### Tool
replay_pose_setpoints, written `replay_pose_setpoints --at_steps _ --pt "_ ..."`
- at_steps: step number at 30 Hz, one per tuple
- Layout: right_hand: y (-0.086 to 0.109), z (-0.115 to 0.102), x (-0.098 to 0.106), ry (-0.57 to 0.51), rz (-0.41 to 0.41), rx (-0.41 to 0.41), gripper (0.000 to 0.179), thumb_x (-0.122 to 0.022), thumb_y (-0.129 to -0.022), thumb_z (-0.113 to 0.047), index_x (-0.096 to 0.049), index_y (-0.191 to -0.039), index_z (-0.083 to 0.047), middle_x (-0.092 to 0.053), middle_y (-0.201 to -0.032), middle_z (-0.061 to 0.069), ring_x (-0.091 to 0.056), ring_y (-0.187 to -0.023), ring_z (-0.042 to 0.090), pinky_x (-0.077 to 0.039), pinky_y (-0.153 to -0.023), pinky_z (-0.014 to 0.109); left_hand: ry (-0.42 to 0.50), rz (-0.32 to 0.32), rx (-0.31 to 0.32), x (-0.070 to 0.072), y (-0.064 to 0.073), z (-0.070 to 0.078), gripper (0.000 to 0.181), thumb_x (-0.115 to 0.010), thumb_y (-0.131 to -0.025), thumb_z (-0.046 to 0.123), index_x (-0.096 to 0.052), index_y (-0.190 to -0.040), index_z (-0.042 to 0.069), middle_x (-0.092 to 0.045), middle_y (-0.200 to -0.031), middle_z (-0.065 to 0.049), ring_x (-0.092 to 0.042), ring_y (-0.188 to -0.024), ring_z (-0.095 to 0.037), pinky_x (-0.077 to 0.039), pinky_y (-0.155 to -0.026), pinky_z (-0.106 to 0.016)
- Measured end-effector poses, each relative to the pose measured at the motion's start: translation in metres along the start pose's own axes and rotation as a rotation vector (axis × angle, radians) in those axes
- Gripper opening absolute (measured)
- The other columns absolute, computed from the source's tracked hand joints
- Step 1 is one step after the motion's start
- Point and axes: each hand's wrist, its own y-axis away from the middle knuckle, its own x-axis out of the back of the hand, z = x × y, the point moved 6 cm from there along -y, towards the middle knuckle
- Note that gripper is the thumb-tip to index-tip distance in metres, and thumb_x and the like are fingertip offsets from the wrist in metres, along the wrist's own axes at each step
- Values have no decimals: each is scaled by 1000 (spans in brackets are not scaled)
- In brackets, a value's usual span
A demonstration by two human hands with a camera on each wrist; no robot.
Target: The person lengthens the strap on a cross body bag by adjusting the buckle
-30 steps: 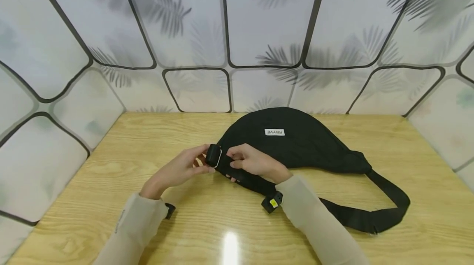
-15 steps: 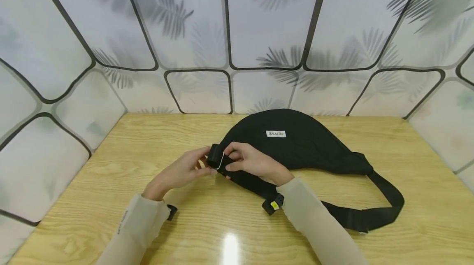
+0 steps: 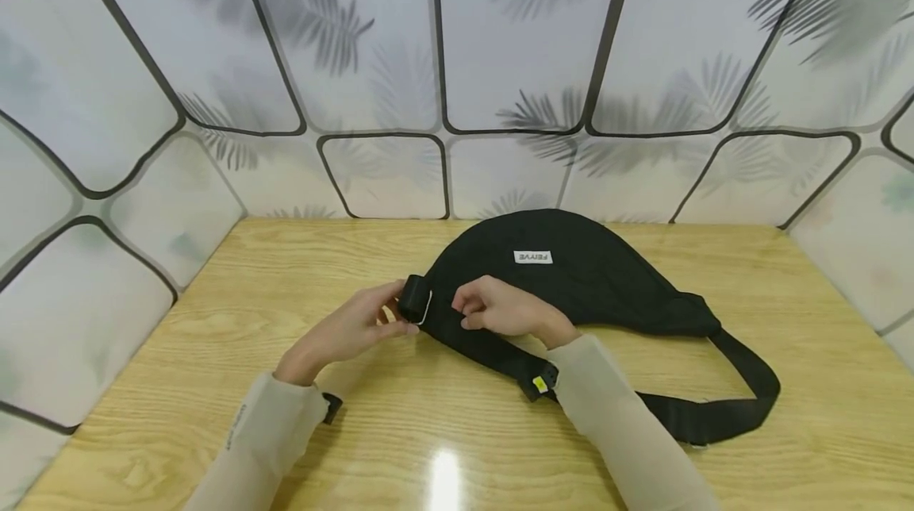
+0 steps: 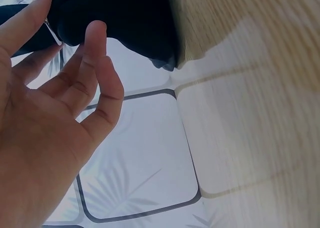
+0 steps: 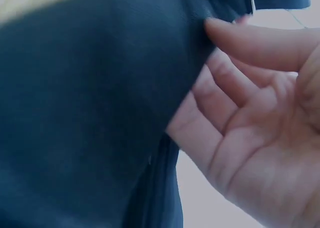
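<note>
A black sling bag (image 3: pixel 571 281) with a white label lies on the table, its wide strap (image 3: pixel 489 352) curving round the near side. At the bag's left end, my left hand (image 3: pixel 346 332) pinches the strap where it folds through a thin metal buckle (image 3: pixel 428 309). In the left wrist view the buckle (image 4: pixel 52 32) shows beside the thumb, with the other fingers loosely bent. Just right of the buckle, my right hand (image 3: pixel 507 309) pinches the strap. The right wrist view shows its thumb (image 5: pixel 255 42) on dark fabric (image 5: pixel 100 102), other fingers partly behind.
The wooden table (image 3: pixel 385 447) reaches back to a patterned wall covering (image 3: pixel 524 51), which also closes both sides. To the right, the strap's loop (image 3: pixel 764 392) lies on the table. Each wrist bears a small black camera, such as the right one (image 3: pixel 546 380).
First my right hand moves slightly left to the buckle, then back right along the strap. The strap's right loop has shifted a little left. My left hand stays nearly in place.
</note>
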Motion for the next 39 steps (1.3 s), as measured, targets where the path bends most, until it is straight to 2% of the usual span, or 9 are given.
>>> replay_pose_setpoints --at_steps 4,10,15,19,23,28,31,34,39 --pt "-5 -5 -4 -38 118 3 9 -60 -94 12 -63 -101 9 -53 -66 -1 -41 -61 9 -40 -67 26 40 1 11 -2 -1 0 23 -73 -95 7 -64 -116 5 -63 -93 2 -61 -86 -17 -50 -71 -35" --pt "-8 -12 -10 -226 305 18 7 -59 -94 12 -58 -97 6 -68 -78 11 -63 -76 13 -51 -78 27 66 -4 13 -4 -1 1 23 -75 -93 9 -65 -114 6 -63 -92 4 -59 -85 -15 -51 -74 -37" --pt "-9 -11 -9 -266 412 -7 8 -66 -91 9 -60 -95 5 -72 -80 12 -67 -80 12 -52 -80 27 72 6 38 -6 0 -4 46 -79 -89 7 -60 -131 -1 -65 -95 -1 -59 -85 -15 -50 -79 -40" --pt "-10 -11 -10 -285 424 -13 7 -67 -92 8 -60 -95 4 -71 -78 9 -65 -77 11 -51 -80 29 90 23 36 -9 0 -8 49 -79 -87 1 -60 -132 -4 -69 -109 -12 -60 -90 -17 -50 -83 -40" --pt "-11 -11 -12 -301 385 -19 6 -63 -94 9 -60 -98 5 -71 -82 8 -64 -81 11 -51 -83 31 120 40 43 -10 0 -12 21 -77 -89 0 -68 -107 0 -68 -99 -5 -58 -89 -19 -49 -82 -40" --pt "-10 -12 -12 -319 323 -5 19 -64 -92 11 -58 -109 7 -69 -86 6 -62 -81 12 -50 -80 29 120 34 50 -11 -3 -12 16 -76 -90 2 -68 -104 0 -68 -95 -1 -61 -92 -19 -50 -84 -42" --pt "-8 -13 -13 -270 275 10 35 -69 -90 8 -54 -122 7 -65 -87 5 -59 -80 15 -46 -80 29 109 22 55 -13 -6 -13 20 -75 -91 2 -68 -109 -2 -70 -98 -3 -63 -94 -19 -51 -86 -43" --pt "-7 -17 -16 -138 256 25 49 -77 -87 -1 -52 -129 6 -66 -95 7 -61 -86 17 -47 -85 32 89 18 58 -15 -8 -14 18 -72 -93 2 -68 -109 -3 -70 -96 -4 -64 -91 -19 -51 -86 -43" --pt "-13 -29 -26 122 308 36 51 -85 -85 -18 -60 -125 2 -69 -112 10 -67 -100 20 -52 -86 33 44 36 62 -11 -6 -15 14 -69 -94 -1 -67 -107 -6 -68 -93 -6 -64 -86 -19 -52 -86 -44"
